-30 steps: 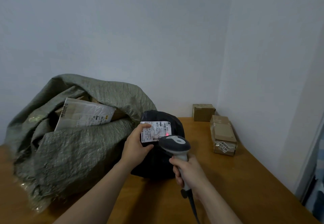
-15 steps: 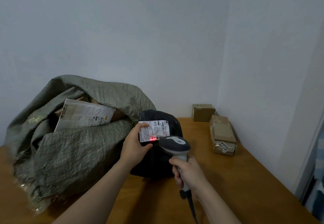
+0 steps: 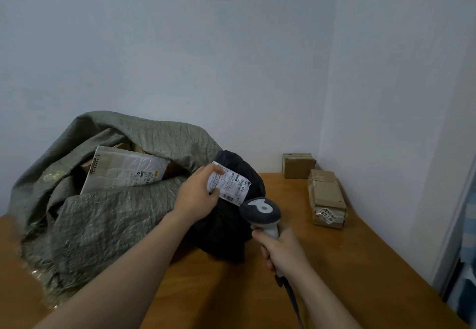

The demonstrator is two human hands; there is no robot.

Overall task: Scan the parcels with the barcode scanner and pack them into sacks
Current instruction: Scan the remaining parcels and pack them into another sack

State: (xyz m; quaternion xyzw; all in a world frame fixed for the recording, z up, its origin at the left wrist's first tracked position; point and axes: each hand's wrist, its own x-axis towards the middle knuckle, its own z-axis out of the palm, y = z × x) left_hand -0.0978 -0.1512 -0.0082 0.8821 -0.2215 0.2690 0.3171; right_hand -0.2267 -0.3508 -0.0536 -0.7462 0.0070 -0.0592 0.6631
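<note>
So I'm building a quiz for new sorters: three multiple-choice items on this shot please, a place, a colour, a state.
1. Where do the two cardboard boxes sit? A on the table by the right wall; B on the floor; C on a shelf.
2. What colour is the parcel that the left hand holds? A white; B black; C red.
3. What is the right hand doing? A hanging idle; B gripping the scanner; C resting flat.
Answers: 1 A, both stand on the wood at the wall; 2 B, dark wrap under a white label; 3 B, fingers wrap its handle.
</note>
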